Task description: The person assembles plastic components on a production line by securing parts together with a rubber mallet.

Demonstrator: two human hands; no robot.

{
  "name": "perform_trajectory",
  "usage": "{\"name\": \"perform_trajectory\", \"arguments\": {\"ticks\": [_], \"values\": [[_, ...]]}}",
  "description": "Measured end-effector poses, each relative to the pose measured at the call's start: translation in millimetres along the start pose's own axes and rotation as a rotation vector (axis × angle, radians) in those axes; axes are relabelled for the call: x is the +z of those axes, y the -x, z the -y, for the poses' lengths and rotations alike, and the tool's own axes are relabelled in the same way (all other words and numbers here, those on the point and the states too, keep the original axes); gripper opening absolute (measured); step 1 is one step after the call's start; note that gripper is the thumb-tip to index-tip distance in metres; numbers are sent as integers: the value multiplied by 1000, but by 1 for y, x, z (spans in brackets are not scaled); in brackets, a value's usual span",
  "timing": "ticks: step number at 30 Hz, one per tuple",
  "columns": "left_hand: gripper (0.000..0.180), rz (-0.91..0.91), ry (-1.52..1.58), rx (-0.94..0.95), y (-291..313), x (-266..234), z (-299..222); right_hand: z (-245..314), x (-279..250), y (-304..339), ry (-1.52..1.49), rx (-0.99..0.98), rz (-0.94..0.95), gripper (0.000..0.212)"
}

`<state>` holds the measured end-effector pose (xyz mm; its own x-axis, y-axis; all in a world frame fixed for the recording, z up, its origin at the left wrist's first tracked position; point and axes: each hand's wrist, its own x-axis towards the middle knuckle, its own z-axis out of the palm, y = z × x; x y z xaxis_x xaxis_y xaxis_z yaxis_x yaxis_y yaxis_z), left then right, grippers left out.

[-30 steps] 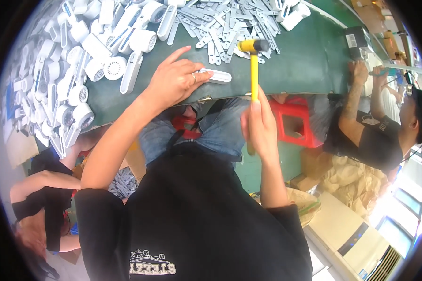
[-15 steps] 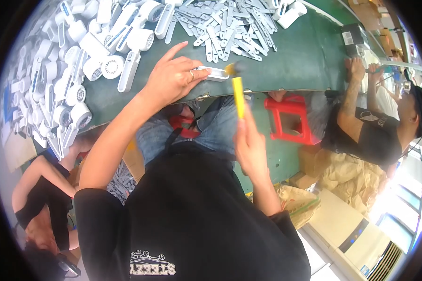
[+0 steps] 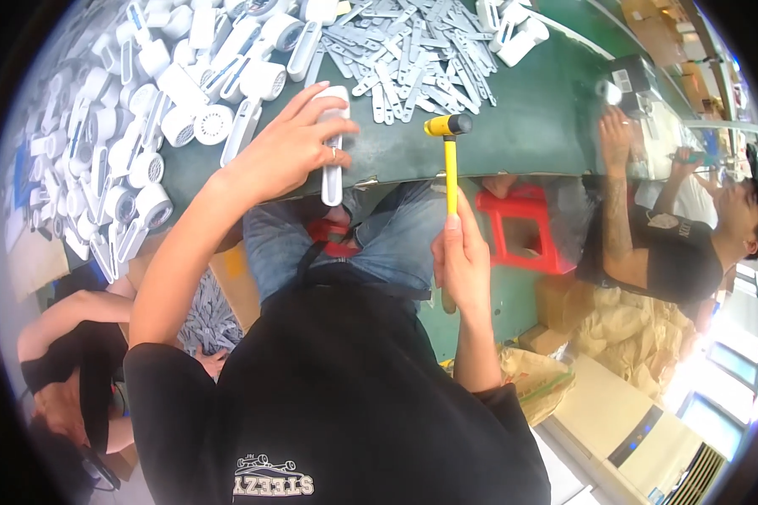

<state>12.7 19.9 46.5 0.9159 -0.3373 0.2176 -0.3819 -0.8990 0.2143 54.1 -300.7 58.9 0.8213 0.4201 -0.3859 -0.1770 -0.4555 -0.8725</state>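
Observation:
My left hand (image 3: 299, 139) grips a white plastic housing (image 3: 333, 172) with a long slotted handle, its end reaching past the table's front edge. My fingers hide part of its head. In my right hand (image 3: 465, 261) is a mallet (image 3: 451, 168) with a yellow shaft and a yellow-and-black head, held upright near the table edge, apart from the housing. A heap of similar white housings (image 3: 213, 124) with round grilles covers the left of the table. Beyond my left hand lies a pile of flat grey strips (image 3: 408, 63).
The green table (image 3: 531, 118) curves across the far side. A red stool (image 3: 526, 231) stands below its right part. One co-worker (image 3: 674, 244) works at the right, another (image 3: 80, 345) sits at the lower left. Loose grey strips (image 3: 210, 316) lie near the left person.
My left hand has turned the housing from lying sideways to pointing toward me and shifted it left. The mallet has moved away from it, slightly right, in my right hand.

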Motion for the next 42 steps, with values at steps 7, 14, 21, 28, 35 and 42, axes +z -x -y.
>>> {"name": "perform_trajectory", "arguments": {"ticks": [7, 14, 21, 28, 35, 42], "values": [[41, -459, 25, -491, 57, 29, -38, 10, 10, 2, -34, -78, 139, 53], [34, -578, 93, -459, 63, 56, -23, 36, 25, 1, 231, -346, 165, 54], [34, -600, 117, -437, 64, 57, -20, 43, 51, -1, 259, -343, 169, 52], [32, -597, 160, -456, 63, 57, -20, 43, 59, -11, 340, -309, 179, 53], [37, -582, 147, -470, 72, 62, -23, 52, 63, -5, 403, -342, 144, 49], [74, -675, 510, -873, 62, 71, -31, 26, 75, -16, 495, -493, 249, 57]]}}
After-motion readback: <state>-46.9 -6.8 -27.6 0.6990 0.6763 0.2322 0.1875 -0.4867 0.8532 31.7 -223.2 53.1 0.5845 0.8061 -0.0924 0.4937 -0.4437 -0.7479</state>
